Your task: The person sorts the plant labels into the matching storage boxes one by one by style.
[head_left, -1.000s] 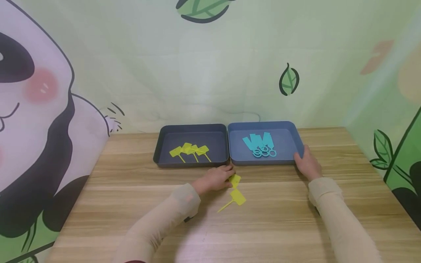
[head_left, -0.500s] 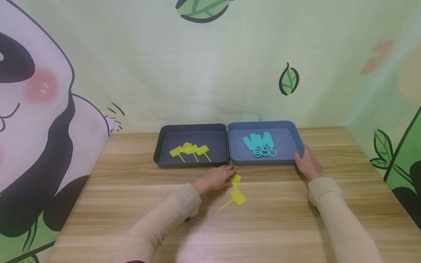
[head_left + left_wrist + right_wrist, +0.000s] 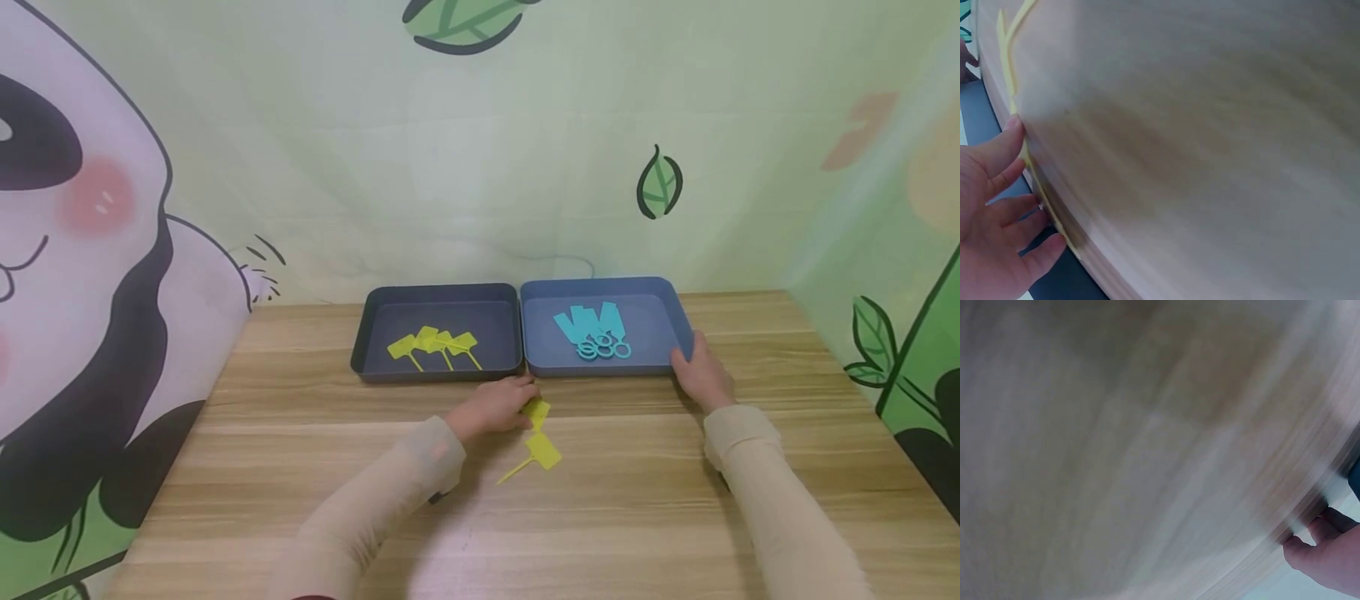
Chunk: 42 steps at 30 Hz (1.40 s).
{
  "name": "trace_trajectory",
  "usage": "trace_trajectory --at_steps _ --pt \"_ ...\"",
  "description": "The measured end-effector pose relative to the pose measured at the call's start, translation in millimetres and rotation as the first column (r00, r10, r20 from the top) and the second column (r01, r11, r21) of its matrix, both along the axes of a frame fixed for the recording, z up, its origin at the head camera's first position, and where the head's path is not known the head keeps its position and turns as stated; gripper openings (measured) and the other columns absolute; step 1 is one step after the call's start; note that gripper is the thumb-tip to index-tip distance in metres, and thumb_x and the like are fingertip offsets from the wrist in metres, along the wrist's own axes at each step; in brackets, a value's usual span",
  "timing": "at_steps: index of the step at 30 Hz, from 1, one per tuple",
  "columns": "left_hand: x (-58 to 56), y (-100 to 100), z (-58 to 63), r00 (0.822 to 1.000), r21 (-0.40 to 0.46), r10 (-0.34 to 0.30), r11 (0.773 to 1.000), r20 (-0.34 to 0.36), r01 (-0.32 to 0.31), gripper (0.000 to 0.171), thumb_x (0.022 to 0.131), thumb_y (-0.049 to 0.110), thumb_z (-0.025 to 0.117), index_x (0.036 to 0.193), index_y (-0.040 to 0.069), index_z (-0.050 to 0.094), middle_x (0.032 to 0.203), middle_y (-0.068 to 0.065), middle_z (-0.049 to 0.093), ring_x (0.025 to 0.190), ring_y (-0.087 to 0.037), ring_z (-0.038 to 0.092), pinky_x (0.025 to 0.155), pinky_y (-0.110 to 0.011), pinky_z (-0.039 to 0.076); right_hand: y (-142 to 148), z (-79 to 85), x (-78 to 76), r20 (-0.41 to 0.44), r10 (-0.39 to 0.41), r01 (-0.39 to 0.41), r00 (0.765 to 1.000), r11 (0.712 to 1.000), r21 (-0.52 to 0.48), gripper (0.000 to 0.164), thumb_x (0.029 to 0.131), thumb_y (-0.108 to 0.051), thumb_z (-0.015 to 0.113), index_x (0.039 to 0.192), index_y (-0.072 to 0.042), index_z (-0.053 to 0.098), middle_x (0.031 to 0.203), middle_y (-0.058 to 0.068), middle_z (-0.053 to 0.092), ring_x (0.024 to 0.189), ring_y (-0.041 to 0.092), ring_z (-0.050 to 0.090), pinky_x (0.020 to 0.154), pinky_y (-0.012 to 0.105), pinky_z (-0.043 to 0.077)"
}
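In the head view my left hand (image 3: 498,406) lies low over the table in front of the dark tray (image 3: 431,377). Its thumb and index finger pinch a yellow plant label (image 3: 537,411), partly covered by the fingers; the left wrist view shows it almost edge-on. Just nearer on the table lies a loose yellow plant label (image 3: 543,451), its thin stem pointing down-left. Several yellow plant labels (image 3: 427,337) are in the dark tray. My right hand (image 3: 703,375) holds the front right corner of the blue tray (image 3: 645,369), where several teal ring-ended tags (image 3: 592,325) lie.
The two trays stand side by side near the table's (image 3: 615,508) far edge. Behind them hangs a printed backdrop (image 3: 480,167) with a panda and leaves.
Almost nothing differs. The left forearm has shifted very slightly to the right, while the left hand keeps its pinch and the right hand stays at the blue tray.
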State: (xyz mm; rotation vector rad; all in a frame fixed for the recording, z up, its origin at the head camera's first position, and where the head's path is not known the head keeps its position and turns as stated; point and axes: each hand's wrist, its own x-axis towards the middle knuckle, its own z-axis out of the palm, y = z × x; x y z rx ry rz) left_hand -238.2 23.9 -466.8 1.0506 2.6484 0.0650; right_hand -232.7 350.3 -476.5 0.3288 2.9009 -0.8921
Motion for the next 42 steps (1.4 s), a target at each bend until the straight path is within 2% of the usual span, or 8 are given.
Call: trace_trajectory --at_steps 5,11,18,23,29,36,42 --pt "-1.9 4.9 -0.2 0.999 -0.022 0.034 0.999 0.034 -0.033 0.047 0.078 0.036 0.064 0.119 0.017 0.050 0.142 -0.007 0.032 0.129 -0.022 0.034 0.096 -0.040 0.039 0.5 -1.8 -0.3 -0.001 -0.006 0.006 1.000 1.000 0.014 0.068 0.092 -0.038 0.020 0.139 0.006 -0.001 0.139 0.034 0.016 0.123 0.051 0.023 0.097 0.059 0.024" --pt "0.0 6.2 -1.6 0.999 -0.019 0.039 0.999 0.012 -0.039 0.041 0.078 0.035 0.065 0.113 0.015 0.055 0.141 -0.009 0.033 0.128 -0.025 0.034 0.095 -0.041 0.040 0.6 -1.8 -0.4 0.010 -0.012 0.012 1.000 1.000 0.016 0.069 0.092 -0.040 0.020 0.139 0.005 -0.002 0.139 0.034 0.015 0.122 0.051 0.024 0.097 0.059 0.025" --pt "4.6 3.8 -2.3 1.000 -0.018 -0.018 1.000 -0.017 0.018 0.056 0.081 0.032 0.061 0.131 0.017 0.042 0.141 -0.009 0.032 0.128 -0.027 0.034 0.098 -0.039 0.038 0.4 -2.0 -1.3 0.017 -0.015 0.015 1.000 1.000 0.006 0.069 0.092 -0.040 0.019 0.139 0.005 -0.004 0.139 0.033 0.014 0.123 0.051 0.022 0.098 0.058 0.024" --pt "6.5 2.7 -1.4 0.998 -0.024 -0.053 0.998 -0.046 0.052 0.052 0.082 0.031 0.061 0.130 0.021 0.044 0.141 -0.012 0.033 0.127 -0.029 0.035 0.097 -0.041 0.039 0.3 -2.5 -1.3 0.016 -0.018 0.018 1.000 1.000 0.014 0.069 0.092 -0.041 0.019 0.139 0.005 -0.003 0.139 0.034 0.015 0.122 0.051 0.023 0.097 0.058 0.025" --pt "5.6 4.0 -2.3 0.999 -0.023 -0.031 0.999 -0.031 0.031 0.049 0.081 0.030 0.062 0.127 0.025 0.046 0.141 -0.011 0.033 0.127 -0.030 0.034 0.095 -0.044 0.039 -0.2 -1.6 -0.9 0.031 -0.018 0.018 0.999 1.000 0.012 0.069 0.092 -0.041 0.019 0.139 0.004 -0.004 0.140 0.033 0.014 0.122 0.051 0.023 0.096 0.059 0.025" --pt "4.7 6.2 -3.4 1.000 -0.022 0.018 1.000 -0.006 -0.019 0.051 0.081 0.031 0.061 0.128 0.023 0.044 0.143 -0.006 0.031 0.129 -0.026 0.032 0.097 -0.043 0.038 -0.2 -1.1 -0.1 0.033 -0.015 0.014 0.999 1.000 0.018 0.070 0.092 -0.043 0.018 0.139 0.004 -0.004 0.139 0.033 0.015 0.121 0.052 0.025 0.095 0.060 0.026" --pt "6.2 6.2 0.8 1.000 -0.027 0.002 1.000 -0.012 -0.003 0.049 0.082 0.030 0.060 0.129 0.024 0.045 0.142 -0.006 0.032 0.129 -0.026 0.032 0.097 -0.043 0.038 0.2 -0.5 0.2 0.026 -0.008 0.007 1.000 1.000 0.015 0.069 0.092 -0.042 0.018 0.139 0.004 -0.003 0.139 0.033 0.015 0.122 0.051 0.024 0.095 0.060 0.026"
